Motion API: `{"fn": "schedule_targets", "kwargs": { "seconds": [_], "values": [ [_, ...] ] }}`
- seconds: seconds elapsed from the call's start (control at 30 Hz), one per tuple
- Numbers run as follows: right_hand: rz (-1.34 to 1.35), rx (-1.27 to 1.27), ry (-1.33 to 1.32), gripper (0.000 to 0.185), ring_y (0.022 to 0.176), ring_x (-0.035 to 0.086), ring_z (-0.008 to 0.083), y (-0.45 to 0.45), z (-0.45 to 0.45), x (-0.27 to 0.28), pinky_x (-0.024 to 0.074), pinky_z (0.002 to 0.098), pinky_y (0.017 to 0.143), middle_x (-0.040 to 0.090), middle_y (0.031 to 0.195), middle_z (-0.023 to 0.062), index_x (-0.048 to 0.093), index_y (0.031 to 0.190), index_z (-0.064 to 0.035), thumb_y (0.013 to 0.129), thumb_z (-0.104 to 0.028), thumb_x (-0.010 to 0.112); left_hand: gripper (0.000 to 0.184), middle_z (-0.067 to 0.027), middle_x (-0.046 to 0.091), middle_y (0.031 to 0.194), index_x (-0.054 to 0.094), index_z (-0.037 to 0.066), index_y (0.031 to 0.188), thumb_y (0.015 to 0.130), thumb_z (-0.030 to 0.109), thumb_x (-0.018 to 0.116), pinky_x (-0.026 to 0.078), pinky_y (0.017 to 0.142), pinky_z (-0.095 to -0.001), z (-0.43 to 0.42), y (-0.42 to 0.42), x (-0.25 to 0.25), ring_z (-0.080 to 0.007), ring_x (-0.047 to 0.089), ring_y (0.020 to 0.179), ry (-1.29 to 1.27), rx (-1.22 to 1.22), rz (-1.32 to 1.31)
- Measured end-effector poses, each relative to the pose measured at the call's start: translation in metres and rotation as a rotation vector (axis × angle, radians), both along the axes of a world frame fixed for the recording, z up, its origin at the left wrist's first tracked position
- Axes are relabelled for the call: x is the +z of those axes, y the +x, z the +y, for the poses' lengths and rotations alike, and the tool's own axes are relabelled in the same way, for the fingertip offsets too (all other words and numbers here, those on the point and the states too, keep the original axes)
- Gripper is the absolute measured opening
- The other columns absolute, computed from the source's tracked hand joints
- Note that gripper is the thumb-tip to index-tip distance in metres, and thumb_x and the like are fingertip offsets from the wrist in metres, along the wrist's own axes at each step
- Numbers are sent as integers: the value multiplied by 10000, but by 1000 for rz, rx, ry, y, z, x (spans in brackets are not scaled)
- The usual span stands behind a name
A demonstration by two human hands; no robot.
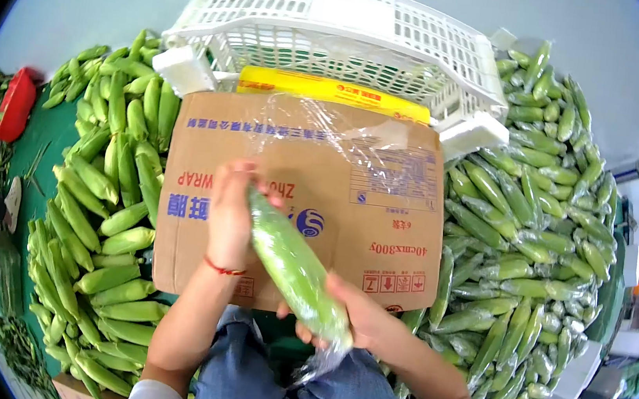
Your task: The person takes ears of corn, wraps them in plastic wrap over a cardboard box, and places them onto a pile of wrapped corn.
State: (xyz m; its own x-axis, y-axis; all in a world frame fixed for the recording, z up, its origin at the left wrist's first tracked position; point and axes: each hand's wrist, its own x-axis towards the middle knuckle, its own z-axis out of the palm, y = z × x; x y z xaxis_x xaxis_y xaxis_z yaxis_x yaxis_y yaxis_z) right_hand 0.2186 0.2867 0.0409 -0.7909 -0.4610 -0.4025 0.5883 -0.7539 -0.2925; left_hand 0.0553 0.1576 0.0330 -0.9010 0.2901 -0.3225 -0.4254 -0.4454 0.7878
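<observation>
An ear of corn (285, 255) in green husk, covered in clear plastic film, slants above the cardboard box between my hands. My left hand (233, 209), with a red cord at the wrist, closes around its upper end, slightly blurred. Near the lower end, my right hand (342, 312) grips the ear from the side, thumb on top and fingers beneath. Loose film (321, 361) trails from that lower end over my knees. The printed cardboard box (316, 160) lies under the corn, and a sheet of clear film (320, 121) lies across its far part.
Unwrapped ears of corn (109, 286) are heaped on the left. Film-wrapped ears (522, 222) form a pile on the right. Behind the box stands a white plastic crate (278, 9) with a yellow strip (316, 87) before it. A red basin (16, 106) is at far left.
</observation>
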Motion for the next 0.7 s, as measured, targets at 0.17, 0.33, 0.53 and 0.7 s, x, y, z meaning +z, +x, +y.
{"fn": "schedule_targets", "kwargs": {
  "seconds": [0.17, 0.33, 0.53, 0.7],
  "values": [
    [765, -392, 1934, 565, 808, 691, 253, 8, 26, 30, 574, 323, 675, 651, 1092, 133, 615, 1198, -47, 735, -281, 839, 314, -80, 569, 910, 519, 60, 1082, 1031, 358, 436, 517, 732, -343, -30, 30, -10, -194, 607, 819, -193, 73, 118],
    [1235, -997, 1625, 190, 720, 671, 252, -9, 61, 61, 494, 365, 606, 707, 969, 96, 726, 907, -57, 812, -220, 702, 440, -75, 650, 935, 562, 87, 1002, 1002, 509, 437, 522, 720, -335, -62, 67, -20, -143, 633, 884, -158, -558, -333],
    [585, -731, 644, 412, 726, 621, 112, 6, 51, 70, 497, 260, 621, 582, 891, 49, 510, 1248, -61, 867, -63, 665, 586, -207, 599, 1090, 358, 56, 1447, 959, 346, 502, 502, 585, -407, -73, 92, -22, -310, 591, 766, -354, -917, 197],
    [527, -1301, 443, 791, 1092, 543, 178, 22, 46, 39, 459, 326, 924, 513, 1206, 99, 219, 1452, -63, 855, -212, 716, 746, -221, 530, 1262, 309, 34, 1476, 837, 235, 637, 474, 897, -498, -5, 95, 14, -364, 576, 1057, -766, -747, 1237]
  ]
}}
